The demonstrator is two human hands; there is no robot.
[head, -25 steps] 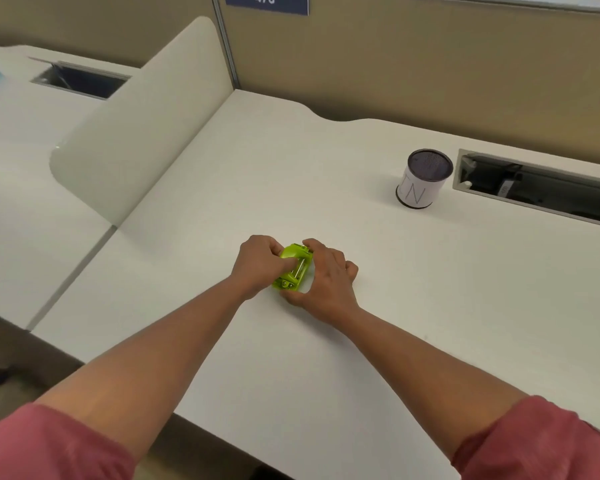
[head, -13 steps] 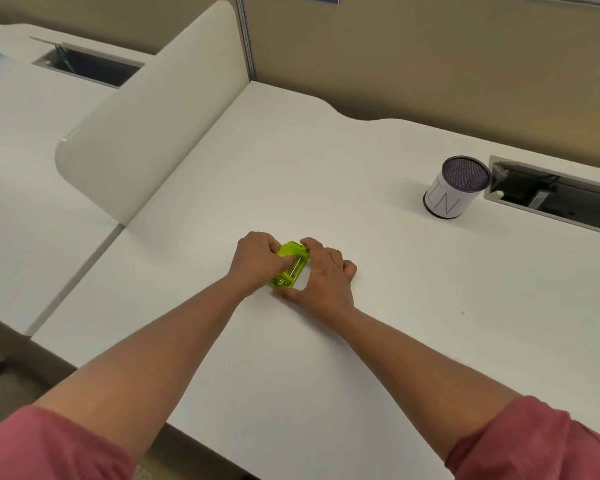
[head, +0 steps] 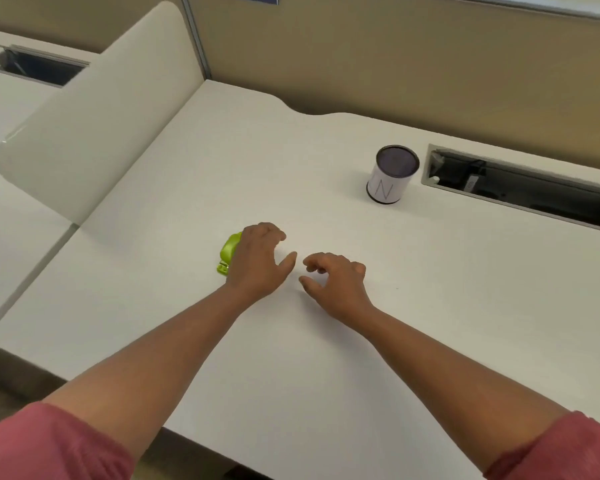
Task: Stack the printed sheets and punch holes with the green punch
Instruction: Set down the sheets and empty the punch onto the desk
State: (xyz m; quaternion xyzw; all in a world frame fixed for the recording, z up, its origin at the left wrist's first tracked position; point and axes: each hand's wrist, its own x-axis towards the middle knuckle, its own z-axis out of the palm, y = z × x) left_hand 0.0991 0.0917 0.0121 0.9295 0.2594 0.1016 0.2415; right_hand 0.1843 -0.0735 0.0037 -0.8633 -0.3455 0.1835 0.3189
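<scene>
Hands apart on white surface (head: 326, 358): left hand (head: 257, 261) grips green punch (head: 227, 252); right hand (head: 336, 282), at 3 o'clock, loosely curled, holds nothing.

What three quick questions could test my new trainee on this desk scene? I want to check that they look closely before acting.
1. True or false: the right hand holds the punch.
2. Which stands nearest the cable slot? A) the punch B) the cup C) the left hand
3. Fill in: the letter printed on the cup is ___.

Key
1. False: it hovers apart, fingers loosely curled, holding nothing; the left hand lies over the punch.
2. B
3. N
</scene>
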